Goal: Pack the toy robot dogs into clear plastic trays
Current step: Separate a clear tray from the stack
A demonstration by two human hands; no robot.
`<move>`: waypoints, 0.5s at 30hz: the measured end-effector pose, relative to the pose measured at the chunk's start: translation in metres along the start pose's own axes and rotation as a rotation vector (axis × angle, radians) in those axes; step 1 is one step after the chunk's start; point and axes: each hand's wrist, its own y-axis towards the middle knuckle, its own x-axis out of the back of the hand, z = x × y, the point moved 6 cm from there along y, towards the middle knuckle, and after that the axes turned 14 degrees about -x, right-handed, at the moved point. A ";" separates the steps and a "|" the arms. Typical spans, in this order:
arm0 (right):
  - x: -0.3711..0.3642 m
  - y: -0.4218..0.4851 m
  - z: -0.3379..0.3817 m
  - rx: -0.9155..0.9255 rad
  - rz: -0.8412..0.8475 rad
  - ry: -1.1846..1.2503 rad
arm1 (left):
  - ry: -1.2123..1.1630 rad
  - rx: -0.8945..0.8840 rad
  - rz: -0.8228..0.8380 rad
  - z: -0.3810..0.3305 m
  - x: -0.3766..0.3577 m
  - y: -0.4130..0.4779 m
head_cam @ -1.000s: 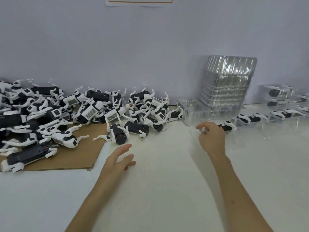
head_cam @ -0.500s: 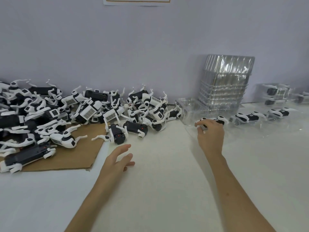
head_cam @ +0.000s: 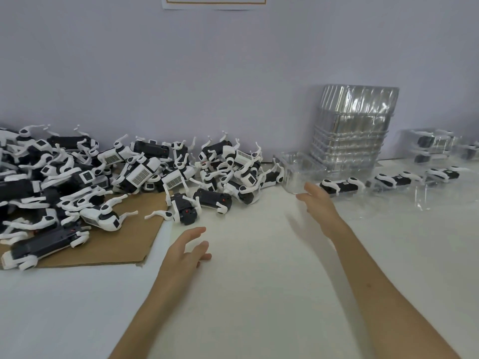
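Note:
A heap of black-and-white toy robot dogs (head_cam: 145, 174) lies at the left against the wall. One dog (head_cam: 185, 209) sits apart at the heap's front edge. My left hand (head_cam: 185, 251) hovers open just in front of it, holding nothing. My right hand (head_cam: 317, 203) is open, fingers spread, right beside a packed dog (head_cam: 340, 186) lying in a clear plastic tray (head_cam: 420, 200). More packed dogs (head_cam: 395, 178) line that tray to the right. An empty clear tray (head_cam: 298, 169) stands just behind my right hand.
A tall stack of empty clear trays (head_cam: 352, 133) leans by the wall at the right. Filled trays (head_cam: 430, 143) sit at the far right. Brown cardboard (head_cam: 124, 239) lies under part of the heap. White tabletop (head_cam: 259, 294) spreads in front.
My right hand let go of the dog it was setting into the tray and opened, drawing back slightly. My left hand stayed almost still.

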 end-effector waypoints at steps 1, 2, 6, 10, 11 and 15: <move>0.006 0.007 -0.002 -0.034 -0.007 0.009 | 0.003 -0.003 0.003 0.000 0.000 0.000; 0.015 0.014 -0.004 -0.060 -0.022 0.016 | 0.005 -0.005 0.003 0.000 0.000 -0.001; 0.065 0.040 -0.019 -0.136 -0.139 0.089 | 0.011 -0.009 0.006 -0.002 0.000 -0.001; 0.117 0.053 -0.030 -0.191 -0.240 0.044 | 0.055 -0.009 0.022 -0.001 -0.002 -0.001; 0.128 0.057 -0.032 -0.202 -0.248 0.035 | 0.066 -0.005 0.024 -0.001 -0.003 -0.002; 0.153 0.071 -0.037 -0.267 -0.259 -0.009 | 0.078 -0.001 0.017 -0.001 -0.003 -0.003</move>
